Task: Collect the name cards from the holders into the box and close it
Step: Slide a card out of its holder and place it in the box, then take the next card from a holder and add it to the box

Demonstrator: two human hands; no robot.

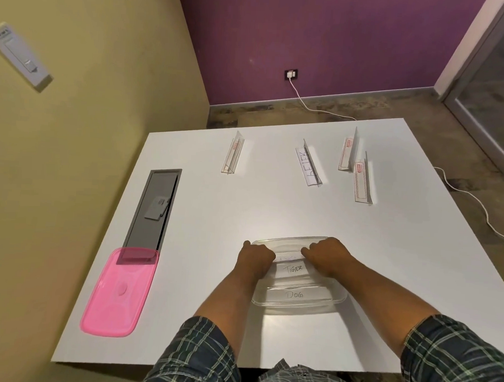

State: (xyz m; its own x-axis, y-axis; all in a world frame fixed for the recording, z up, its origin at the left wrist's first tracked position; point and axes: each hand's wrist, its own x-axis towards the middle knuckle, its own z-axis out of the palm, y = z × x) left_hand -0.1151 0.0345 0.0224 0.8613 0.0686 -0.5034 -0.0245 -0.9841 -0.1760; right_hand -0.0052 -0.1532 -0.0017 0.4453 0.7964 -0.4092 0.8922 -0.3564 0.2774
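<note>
Low in the centre of the frame, a person's left hand (256, 256) and right hand (326, 255) reach into a clear plastic box (337, 298) on a white table (273, 209). Both hands have curled fingers and appear to be setting down or pressing a card at the far end of the box; that card is mostly hidden beneath them, so whether the fingers pinch it cannot be told. Nearer the camera in the box lie a card marked TIGER (293, 269) and a card marked DOG (294, 294).

Across the upper part of the frame stand four clear holders. One in the upper centre, the holder with a handwritten card (309, 166), is not yet emptied. The left holder (232, 156) and two right holders (347, 154) (362, 181) seem to carry only printed labels.

The pink lid (116, 293) lies at lower left, well apart from the box, partly over a grey inset panel (154, 206).

To finish this step well, the card should probably be laid flat and released cleanly, so the stack stays below the rim for the lid.
</note>
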